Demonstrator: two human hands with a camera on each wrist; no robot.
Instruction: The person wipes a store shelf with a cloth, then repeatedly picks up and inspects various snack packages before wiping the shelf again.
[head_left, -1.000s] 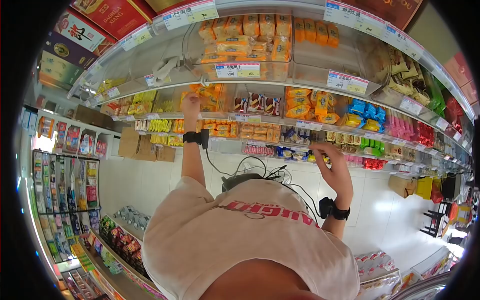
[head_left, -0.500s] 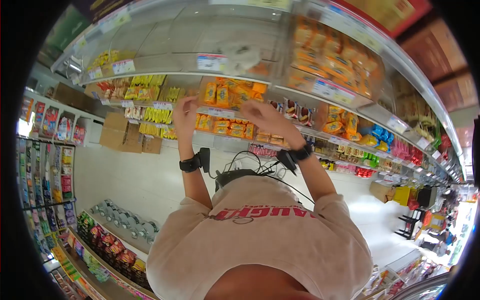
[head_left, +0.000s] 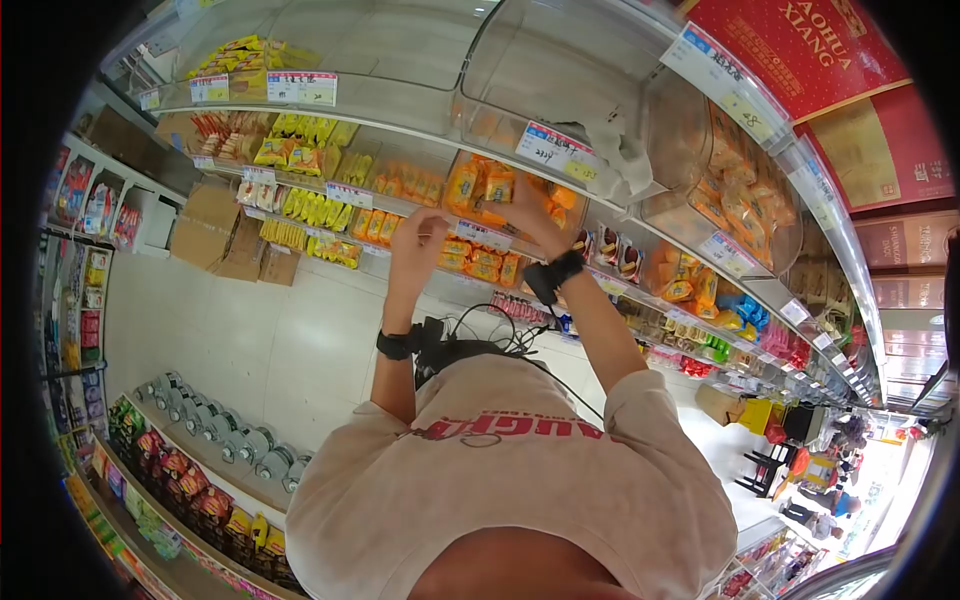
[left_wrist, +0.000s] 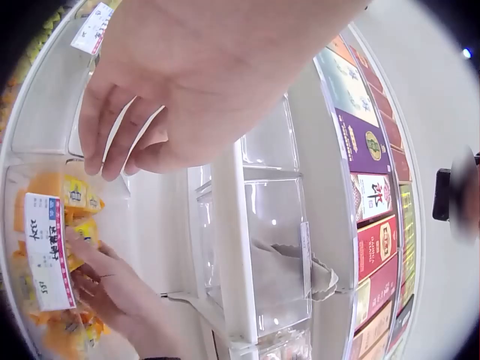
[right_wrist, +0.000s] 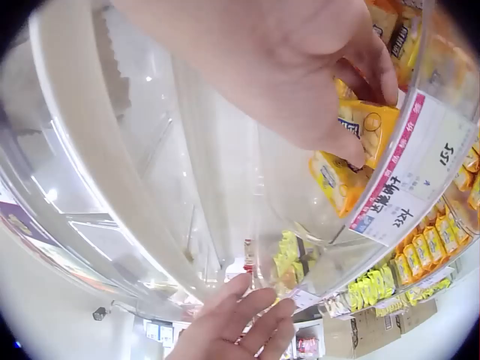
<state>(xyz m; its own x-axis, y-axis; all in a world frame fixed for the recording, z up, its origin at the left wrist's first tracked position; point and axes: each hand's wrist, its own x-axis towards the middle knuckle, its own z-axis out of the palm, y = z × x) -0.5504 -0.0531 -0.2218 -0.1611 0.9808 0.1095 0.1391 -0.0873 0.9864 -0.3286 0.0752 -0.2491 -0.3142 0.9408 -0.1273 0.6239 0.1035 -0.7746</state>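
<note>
Shop shelf [head_left: 386, 206]: right hand [head_left: 532, 217] pinches orange plastic packet [right_wrist: 379, 126], long way unclear, inside clear bin's front edge [right_wrist: 424, 64]; left hand [head_left: 412, 255] loose, empty.

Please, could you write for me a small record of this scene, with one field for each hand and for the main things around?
right hand: pinches an orange packet
left hand: raised, holds nothing
bin: clear, with more orange packets inside
price tag: on the bin's front
wrist straps: black, one per wrist
brown cartons: low, left side of head view
</note>
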